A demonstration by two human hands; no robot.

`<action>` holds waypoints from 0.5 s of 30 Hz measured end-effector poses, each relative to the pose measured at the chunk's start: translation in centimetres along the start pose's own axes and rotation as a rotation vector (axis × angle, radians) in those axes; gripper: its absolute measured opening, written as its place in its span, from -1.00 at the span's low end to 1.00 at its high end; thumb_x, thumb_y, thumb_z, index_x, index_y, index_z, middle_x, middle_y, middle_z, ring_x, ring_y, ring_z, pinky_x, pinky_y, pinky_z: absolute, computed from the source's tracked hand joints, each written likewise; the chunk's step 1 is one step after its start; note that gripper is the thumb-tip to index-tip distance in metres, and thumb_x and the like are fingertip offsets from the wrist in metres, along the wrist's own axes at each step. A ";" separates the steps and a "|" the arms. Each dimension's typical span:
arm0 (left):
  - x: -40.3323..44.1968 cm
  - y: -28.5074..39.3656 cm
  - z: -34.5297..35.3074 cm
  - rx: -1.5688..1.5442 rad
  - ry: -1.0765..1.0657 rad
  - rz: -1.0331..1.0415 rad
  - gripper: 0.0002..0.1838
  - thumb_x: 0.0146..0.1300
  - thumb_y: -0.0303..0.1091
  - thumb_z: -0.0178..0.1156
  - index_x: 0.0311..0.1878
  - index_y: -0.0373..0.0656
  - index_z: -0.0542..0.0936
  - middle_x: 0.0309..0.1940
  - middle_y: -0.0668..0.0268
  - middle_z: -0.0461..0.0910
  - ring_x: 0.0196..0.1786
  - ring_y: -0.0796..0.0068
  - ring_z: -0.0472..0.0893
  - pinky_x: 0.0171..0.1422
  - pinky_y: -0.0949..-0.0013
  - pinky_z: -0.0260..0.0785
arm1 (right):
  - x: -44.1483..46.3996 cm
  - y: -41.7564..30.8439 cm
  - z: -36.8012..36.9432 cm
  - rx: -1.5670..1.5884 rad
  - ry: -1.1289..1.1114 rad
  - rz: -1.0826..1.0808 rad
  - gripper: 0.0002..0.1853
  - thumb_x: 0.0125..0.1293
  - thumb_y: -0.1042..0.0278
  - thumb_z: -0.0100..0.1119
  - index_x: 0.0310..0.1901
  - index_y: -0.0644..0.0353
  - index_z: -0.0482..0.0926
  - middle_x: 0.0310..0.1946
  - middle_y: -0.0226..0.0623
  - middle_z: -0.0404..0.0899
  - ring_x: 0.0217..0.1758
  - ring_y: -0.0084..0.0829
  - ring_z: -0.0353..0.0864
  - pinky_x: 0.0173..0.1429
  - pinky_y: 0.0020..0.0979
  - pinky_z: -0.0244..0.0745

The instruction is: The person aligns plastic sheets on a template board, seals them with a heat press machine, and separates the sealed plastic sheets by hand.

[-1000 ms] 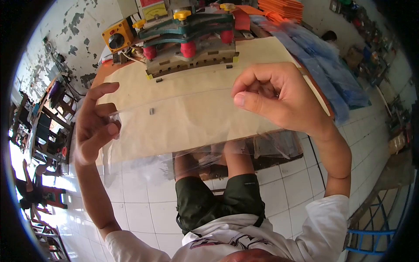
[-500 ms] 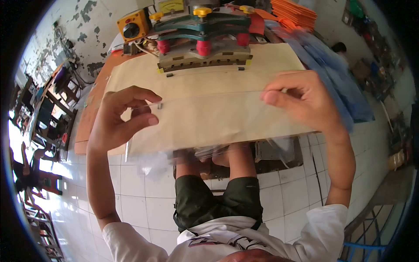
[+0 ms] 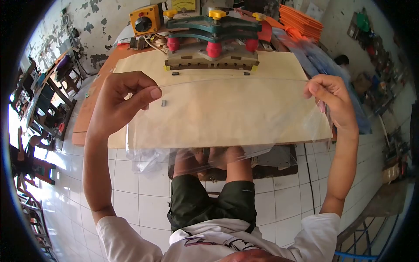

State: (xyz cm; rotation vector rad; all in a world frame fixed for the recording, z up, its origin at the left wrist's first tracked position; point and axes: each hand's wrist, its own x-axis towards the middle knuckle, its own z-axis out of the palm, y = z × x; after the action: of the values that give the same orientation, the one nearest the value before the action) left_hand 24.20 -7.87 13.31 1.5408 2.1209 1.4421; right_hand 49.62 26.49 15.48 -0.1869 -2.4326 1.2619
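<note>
A clear plastic sheet (image 3: 227,113) is stretched between my hands above the table, its far edge pulled nearly straight. My left hand (image 3: 126,96) pinches the sheet's far left corner between thumb and fingers. At the far right corner, my right hand (image 3: 329,96) is closed on the same edge. The sheet's lower part droops past the table's front edge over my knees. Just beyond the far edge stands a press-like machine (image 3: 214,39) with a green frame, red posts and yellow knobs. Two small dark pegs (image 3: 175,74) lie before it.
Pale paper (image 3: 120,140) covers the wooden tabletop (image 3: 87,118). A yellow control box (image 3: 145,21) with a black knob stands at the back left. Orange sheets (image 3: 301,22) are stacked at the back right, near bluish plastic film (image 3: 314,59). Another person (image 3: 341,60) is partly visible at right.
My right hand has moved outward to the right, and the left hand's fingers have closed on the corner. The sheet's edge is now spread wider and lies nearer the machine.
</note>
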 end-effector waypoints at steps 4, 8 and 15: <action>0.4 -1.0 -0.5 0.017 0.018 0.009 -0.78 0.28 -0.34 0.33 -0.33 -0.34 0.63 -0.45 0.35 0.61 -0.43 0.67 0.50 -0.35 0.53 0.38 | 0.1 1.2 -1.0 0.023 0.025 -0.047 -0.72 0.37 0.19 0.20 -0.30 0.27 0.68 -0.44 -0.40 0.65 -0.41 -0.70 0.49 -0.50 -0.64 0.19; 1.1 -1.8 -0.4 0.061 -0.007 -0.029 -0.80 0.26 -0.35 0.34 -0.32 -0.33 0.63 -0.39 0.35 0.63 -0.36 0.64 0.51 -0.28 0.53 0.37 | 0.8 2.4 -1.4 0.007 0.047 -0.015 -0.76 0.36 0.24 0.21 -0.29 0.27 0.68 -0.43 -0.40 0.65 -0.38 -0.69 0.52 -0.47 -0.62 0.24; 4.3 -3.5 3.6 0.289 0.204 0.220 -0.84 0.22 -0.36 0.28 -0.30 -0.30 0.65 -0.53 0.28 0.62 -0.48 0.55 0.49 -0.28 0.45 0.36 | 3.9 3.5 2.1 -1.225 0.278 -0.322 -0.71 0.28 0.29 0.24 -0.04 0.27 0.63 -0.16 -0.21 0.69 -0.09 -0.18 0.64 0.03 -0.27 0.50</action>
State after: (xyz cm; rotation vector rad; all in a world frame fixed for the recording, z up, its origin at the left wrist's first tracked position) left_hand 22.14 -2.31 10.42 1.8514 2.4341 1.4654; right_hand 45.04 28.06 12.66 -0.2478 -2.4813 -0.4631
